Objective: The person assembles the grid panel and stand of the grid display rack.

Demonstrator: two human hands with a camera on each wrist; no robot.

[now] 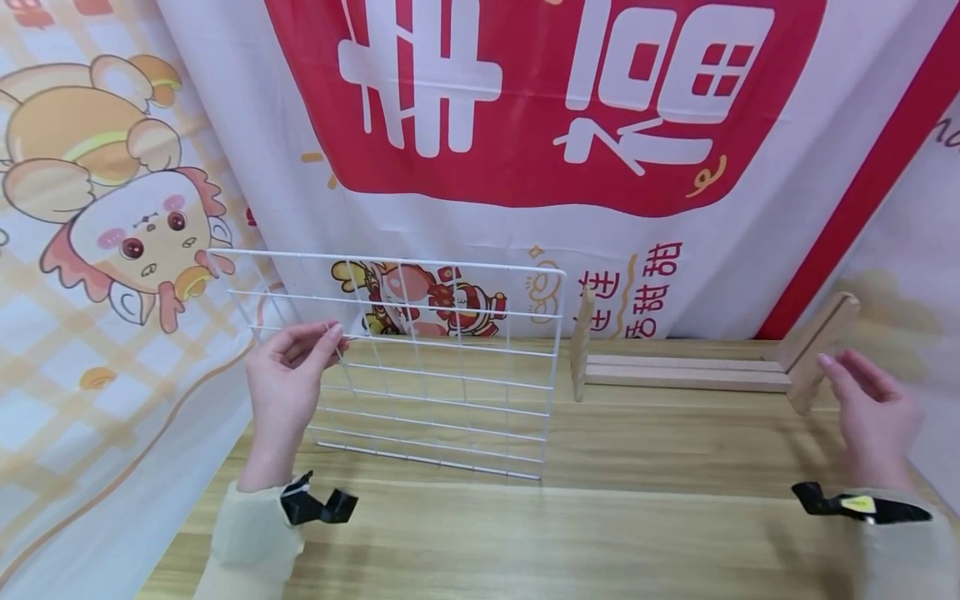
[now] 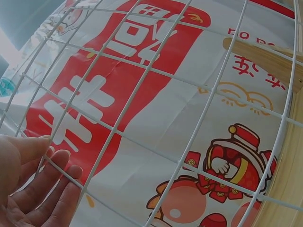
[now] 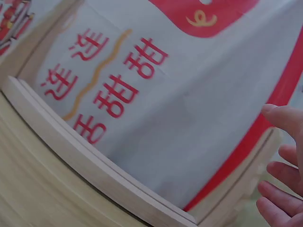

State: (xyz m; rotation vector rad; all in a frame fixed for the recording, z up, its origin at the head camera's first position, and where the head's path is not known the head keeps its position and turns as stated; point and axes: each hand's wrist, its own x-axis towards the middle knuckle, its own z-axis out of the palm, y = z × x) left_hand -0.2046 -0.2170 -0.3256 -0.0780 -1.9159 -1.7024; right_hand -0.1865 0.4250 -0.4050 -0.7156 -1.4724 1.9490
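Against cloth [image 1: 510, 179], left hand [image 1: 291, 365] pinches grid [image 2: 116, 131], unseen in right wrist view.

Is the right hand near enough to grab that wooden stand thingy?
Probably yes. The right hand looks empty and is right beside one end of the wooden stand, with nothing seen between them. The white wire grid is off to the other side, held by the left hand.

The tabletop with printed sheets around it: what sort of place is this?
Perhaps an indoor work corner: printed sheets border a wood-grain tabletop, where a wooden frame stands near a white wire grid.
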